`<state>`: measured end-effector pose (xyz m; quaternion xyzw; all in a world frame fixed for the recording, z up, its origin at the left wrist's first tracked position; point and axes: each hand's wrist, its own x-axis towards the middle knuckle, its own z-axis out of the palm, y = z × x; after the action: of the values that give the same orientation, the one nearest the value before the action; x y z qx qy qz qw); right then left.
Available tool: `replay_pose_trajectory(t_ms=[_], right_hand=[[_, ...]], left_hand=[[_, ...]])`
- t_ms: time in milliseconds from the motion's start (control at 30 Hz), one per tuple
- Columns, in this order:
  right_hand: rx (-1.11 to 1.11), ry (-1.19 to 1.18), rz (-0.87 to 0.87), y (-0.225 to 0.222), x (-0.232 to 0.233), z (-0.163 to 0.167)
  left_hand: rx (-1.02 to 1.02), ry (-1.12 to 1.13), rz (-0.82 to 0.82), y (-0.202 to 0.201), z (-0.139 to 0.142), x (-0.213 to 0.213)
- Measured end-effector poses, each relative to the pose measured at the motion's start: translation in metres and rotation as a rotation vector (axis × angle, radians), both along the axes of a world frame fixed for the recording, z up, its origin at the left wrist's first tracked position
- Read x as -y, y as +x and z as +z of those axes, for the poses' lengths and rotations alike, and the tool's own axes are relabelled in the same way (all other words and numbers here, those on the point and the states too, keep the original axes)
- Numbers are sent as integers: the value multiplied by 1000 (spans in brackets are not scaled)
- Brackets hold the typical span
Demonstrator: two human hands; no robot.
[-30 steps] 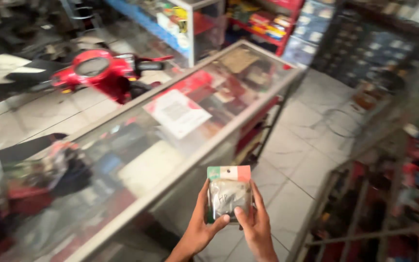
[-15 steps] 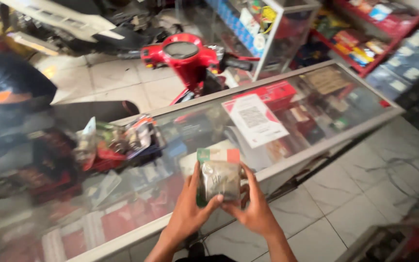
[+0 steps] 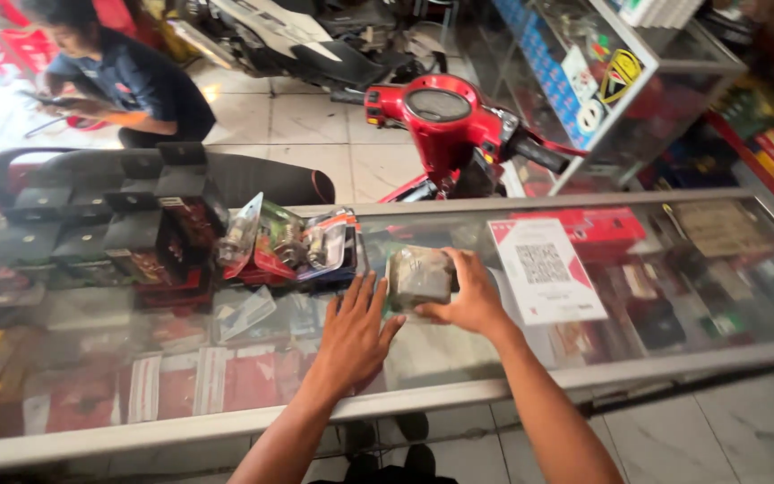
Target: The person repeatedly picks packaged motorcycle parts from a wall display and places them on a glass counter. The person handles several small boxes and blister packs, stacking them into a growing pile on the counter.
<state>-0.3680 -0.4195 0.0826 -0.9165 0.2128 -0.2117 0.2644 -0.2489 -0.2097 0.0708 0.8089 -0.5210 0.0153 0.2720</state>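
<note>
My right hand [image 3: 472, 296] grips a small clear plastic packet [image 3: 418, 277] with a grey part inside and holds it down on the glass counter top [image 3: 459, 358]. My left hand [image 3: 356, 330] rests flat beside it on the glass, fingers spread, its fingertips close to the packet's left edge. Just left of the packet lies a pile of other clear packets with metal parts [image 3: 293, 244].
A white card with a printed square code [image 3: 546, 269] lies on the glass to the right. Black and red boxes [image 3: 136, 237] stack at the left. Behind the counter stand a red scooter [image 3: 445, 125], a glass cabinet [image 3: 620, 81] and a seated person [image 3: 127, 81].
The packet, held up in both hands before, has come down onto the counter. My left hand has let go and now lies flat on the glass. The view swung left.
</note>
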Motion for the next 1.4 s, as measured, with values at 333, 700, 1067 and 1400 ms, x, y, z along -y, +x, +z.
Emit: replay_pose_trajectory(t_ms=[333, 700, 1067, 1400], right_hand=[[-86, 58, 131, 65, 86, -15], [-16, -64, 256, 77, 106, -24], [-95, -72, 254, 74, 95, -14], [49, -60, 298, 59, 93, -23]], left_hand=[[83, 103, 84, 2, -2, 18], [85, 94, 141, -6, -6, 31], [76, 74, 157, -10, -2, 34], [51, 2, 114, -20, 15, 27]])
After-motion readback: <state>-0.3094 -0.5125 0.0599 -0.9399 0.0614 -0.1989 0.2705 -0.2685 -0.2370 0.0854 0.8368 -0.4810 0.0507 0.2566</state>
